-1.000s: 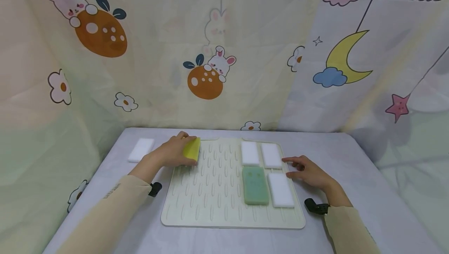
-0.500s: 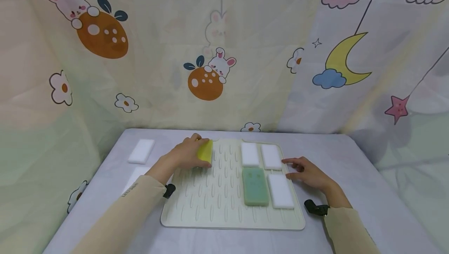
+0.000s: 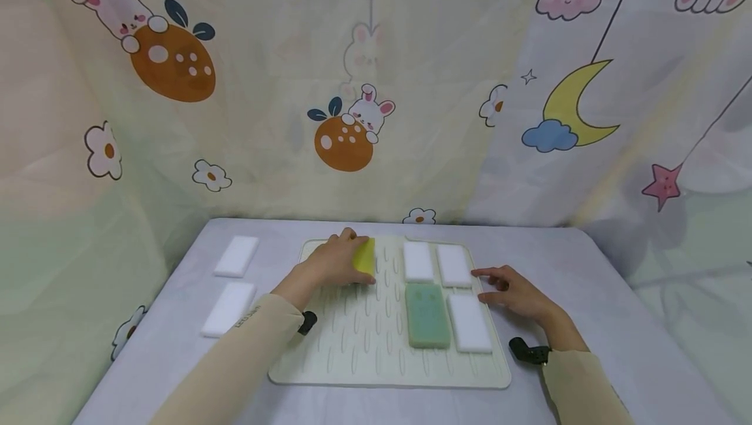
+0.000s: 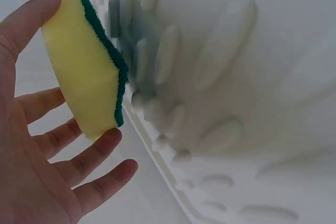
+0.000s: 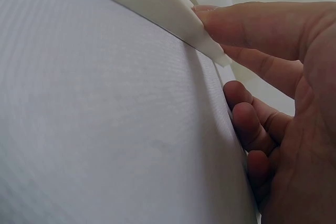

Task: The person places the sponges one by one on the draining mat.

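Note:
My left hand (image 3: 336, 262) pinches a yellow sponge (image 3: 365, 255) with a dark green scouring layer (image 4: 102, 35), holding it on edge close over the far middle of the ridged cream mat (image 3: 376, 363). In the left wrist view, thumb and fingertips clasp the sponge's ends, with the green side facing the ridges. My right hand (image 3: 517, 291) is at the mat's right edge; its straight thumb and forefinger touch the rim, while the other fingers curl loosely by the table. Near it on the mat lie a green sponge (image 3: 427, 315) and three white sponge blocks (image 3: 469, 322).
Two more white blocks (image 3: 237, 256) lie on the white-covered table (image 3: 593, 268), left of the mat. A printed cloth (image 3: 264, 118) with rabbits and flowers hangs behind the table and along its sides.
My left hand has moved to the right over the mat with the yellow sponge, uncovering the nearer white block on the left. The right hand has stayed at the mat's edge.

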### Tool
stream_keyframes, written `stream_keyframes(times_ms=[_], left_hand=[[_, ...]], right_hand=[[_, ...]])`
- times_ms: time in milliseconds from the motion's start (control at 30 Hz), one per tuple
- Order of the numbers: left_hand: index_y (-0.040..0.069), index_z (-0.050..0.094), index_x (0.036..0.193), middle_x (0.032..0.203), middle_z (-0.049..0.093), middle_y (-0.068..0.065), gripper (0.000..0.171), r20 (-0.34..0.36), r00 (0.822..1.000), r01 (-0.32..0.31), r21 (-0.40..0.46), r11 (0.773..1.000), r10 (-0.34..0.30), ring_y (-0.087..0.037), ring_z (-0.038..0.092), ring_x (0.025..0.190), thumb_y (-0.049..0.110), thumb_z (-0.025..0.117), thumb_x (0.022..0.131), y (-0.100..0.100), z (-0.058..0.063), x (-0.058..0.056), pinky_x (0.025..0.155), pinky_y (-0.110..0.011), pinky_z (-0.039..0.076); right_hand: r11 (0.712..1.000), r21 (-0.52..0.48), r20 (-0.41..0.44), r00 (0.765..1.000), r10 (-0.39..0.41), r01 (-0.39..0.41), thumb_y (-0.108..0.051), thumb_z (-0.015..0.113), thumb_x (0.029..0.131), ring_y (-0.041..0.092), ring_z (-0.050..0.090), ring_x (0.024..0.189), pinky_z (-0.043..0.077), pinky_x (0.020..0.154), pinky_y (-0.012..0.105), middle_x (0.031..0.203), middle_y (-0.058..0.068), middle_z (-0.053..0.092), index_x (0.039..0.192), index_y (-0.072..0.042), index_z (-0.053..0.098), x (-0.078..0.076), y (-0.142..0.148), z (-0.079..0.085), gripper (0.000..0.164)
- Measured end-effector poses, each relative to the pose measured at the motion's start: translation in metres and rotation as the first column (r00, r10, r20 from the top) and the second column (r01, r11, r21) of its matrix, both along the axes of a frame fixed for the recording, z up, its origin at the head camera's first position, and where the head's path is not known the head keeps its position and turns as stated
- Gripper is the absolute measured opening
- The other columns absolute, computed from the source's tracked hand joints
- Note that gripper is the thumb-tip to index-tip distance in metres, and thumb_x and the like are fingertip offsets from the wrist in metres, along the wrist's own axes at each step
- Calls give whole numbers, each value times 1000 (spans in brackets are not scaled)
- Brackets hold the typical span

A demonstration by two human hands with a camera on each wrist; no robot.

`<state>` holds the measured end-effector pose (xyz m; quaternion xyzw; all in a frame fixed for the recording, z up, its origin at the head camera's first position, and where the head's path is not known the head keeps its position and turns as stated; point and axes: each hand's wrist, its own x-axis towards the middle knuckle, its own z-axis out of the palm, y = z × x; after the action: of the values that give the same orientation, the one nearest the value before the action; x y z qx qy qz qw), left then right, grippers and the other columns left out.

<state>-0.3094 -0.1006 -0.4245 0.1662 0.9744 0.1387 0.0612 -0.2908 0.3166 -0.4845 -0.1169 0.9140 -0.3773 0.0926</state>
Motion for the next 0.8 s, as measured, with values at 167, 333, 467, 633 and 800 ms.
stream_keyframes(times_ms=[167, 333, 467, 633, 800], left_hand=[[24, 46, 157, 150, 44, -5, 94, -8, 1000, 6, 3, 1000, -6, -31, 51, 126, 64, 81, 79, 10, -5, -1, 97, -47, 52], [24, 45, 158, 151, 44, -6, 95, -16, 1000, 9, 0, 1000, -9, -32, 51, 126, 64, 80, 79, 18, -9, -2, 97, -48, 52], [24, 44, 158, 152, 43, -7, 95, -24, 1000, 16, -11, 1000, -16, -33, 51, 128, 65, 79, 80, 24, -10, -4, 98, -49, 52], [24, 44, 158, 153, 43, -7, 94, -34, 999, 23, -16, 1000, -23, -34, 51, 130, 65, 78, 81, 31, -12, -5, 99, -50, 51], [23, 44, 158, 153, 44, -9, 93, -43, 999, 11, -20, 1000, -12, -36, 51, 130, 64, 78, 82, 36, -14, -6, 100, -51, 51]], right_hand=[[1000, 7, 1, 1000, -10, 10, -29, 82, 87, 25, 41, 103, 37, 82, 37, 121, 15, 50, 142, -16, 64, 0, -1, -1, 59], [1000, 8, -6, 1000, -8, 8, -30, 83, 87, 24, 42, 103, 37, 82, 37, 121, 14, 51, 141, -18, 65, 1, -1, -1, 58], [1000, 8, -10, 1000, -6, 6, -30, 83, 87, 24, 41, 102, 37, 82, 37, 121, 14, 50, 141, -18, 65, 1, 0, -1, 58], [1000, 24, -4, 1000, -19, 19, -32, 82, 87, 23, 41, 102, 37, 82, 36, 121, 13, 50, 142, -19, 65, 0, 0, -1, 59], [999, 22, 0, 1000, -23, 23, -32, 82, 87, 23, 41, 103, 37, 83, 36, 122, 14, 50, 142, -19, 65, 0, -1, 0, 59]])
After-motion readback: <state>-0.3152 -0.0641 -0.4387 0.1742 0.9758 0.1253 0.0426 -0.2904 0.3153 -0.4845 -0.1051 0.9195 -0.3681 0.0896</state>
